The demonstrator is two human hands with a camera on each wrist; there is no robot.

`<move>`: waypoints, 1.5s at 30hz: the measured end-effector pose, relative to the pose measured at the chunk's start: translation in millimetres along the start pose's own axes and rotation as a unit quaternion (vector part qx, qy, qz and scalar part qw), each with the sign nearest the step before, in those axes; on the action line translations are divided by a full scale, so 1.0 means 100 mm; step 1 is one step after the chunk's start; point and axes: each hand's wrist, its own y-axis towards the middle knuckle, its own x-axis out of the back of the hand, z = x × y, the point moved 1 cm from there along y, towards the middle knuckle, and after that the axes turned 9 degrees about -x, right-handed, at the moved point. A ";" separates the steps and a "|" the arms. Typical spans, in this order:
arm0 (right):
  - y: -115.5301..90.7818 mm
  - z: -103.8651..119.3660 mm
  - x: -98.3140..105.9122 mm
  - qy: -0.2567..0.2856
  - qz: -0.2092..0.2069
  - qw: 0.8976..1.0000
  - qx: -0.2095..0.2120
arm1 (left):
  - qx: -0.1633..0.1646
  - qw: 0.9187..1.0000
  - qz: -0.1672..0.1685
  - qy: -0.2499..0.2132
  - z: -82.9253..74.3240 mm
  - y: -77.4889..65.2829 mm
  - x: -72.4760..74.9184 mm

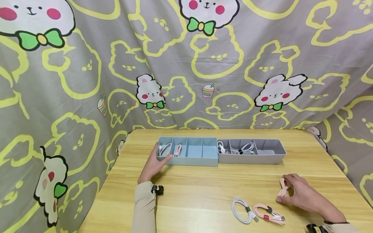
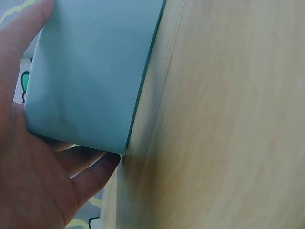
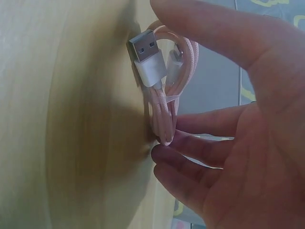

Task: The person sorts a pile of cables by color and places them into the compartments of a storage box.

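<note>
The pink cable [image 1: 282, 188], a coiled bundle, sits at the right side of the wooden table [image 1: 198, 194], within the grip of the right hand [image 1: 303, 194], far nearer to it than to the left. Fingers curl at its far end and the thumb lies at the near one, so the grip spans its long axis, which points roughly away from the person; how firmly the thumb presses, and whether the bundle is lifted at all, I cannot tell. Its white plug [image 3: 151, 67] lies on the thumb's side. Both boxes lie farther off and to the left, end to end, their length across the bundle's — the grey box [image 1: 250, 159] nearer, the blue box [image 1: 189, 161] beyond it on the left. The left hand [image 1: 152, 164] grips the blue box's left end, thumb at the front rim, beside compartments that hold cables. From the right hand, a straight line to the blue box passes in front of the grey one, whose low wall stands close by; the loose white cable [image 1: 247, 209] and another pink cable [image 1: 272, 215] lie nearer the person.
</note>
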 end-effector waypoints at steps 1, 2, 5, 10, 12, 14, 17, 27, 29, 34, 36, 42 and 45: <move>0.00 0.00 0.01 0.000 0.003 1.000 -0.003 | -0.001 1.000 0.000 0.000 0.00 0.00 0.00; 0.01 0.00 0.01 -0.001 0.006 1.000 -0.006 | -0.001 1.000 0.000 -0.001 -0.01 0.00 0.00; 0.01 -0.01 0.03 -0.004 0.012 1.000 -0.009 | -0.001 1.000 0.000 -0.005 -0.01 0.00 0.00; 0.01 -0.01 0.07 -0.007 0.006 1.000 -0.001 | 0.003 1.000 0.000 -0.006 -0.01 0.00 0.00; 0.01 -0.01 0.09 -0.007 0.003 1.000 0.004 | 0.004 1.000 0.000 -0.003 0.00 0.00 0.00; 0.02 -0.01 0.11 -0.007 0.003 1.000 0.003 | 0.005 1.000 -0.001 -0.002 0.00 0.00 0.00; 0.02 -0.01 0.12 -0.006 0.009 1.000 -0.001 | 0.005 1.000 0.000 -0.002 0.00 0.00 0.00; 0.03 0.00 0.16 -0.006 0.014 1.000 -0.012 | 0.006 1.000 0.002 -0.005 0.00 -0.01 0.00; 0.04 0.01 0.17 -0.009 0.011 1.000 -0.011 | 0.007 1.000 0.001 -0.005 0.00 -0.01 0.00; 0.06 0.04 0.20 -0.018 0.006 1.000 -0.008 | 0.006 1.000 0.001 -0.005 -0.02 -0.01 0.00; 0.06 0.06 0.21 -0.020 0.004 1.000 -0.007 | 0.005 1.000 0.002 -0.003 -0.02 -0.01 0.01; 0.08 0.09 0.24 -0.017 0.000 1.000 -0.001 | 0.005 1.000 0.003 -0.003 -0.02 -0.01 0.01; 0.09 0.11 0.25 -0.016 0.001 1.000 -0.002 | 0.005 1.000 0.002 -0.003 -0.02 -0.01 0.00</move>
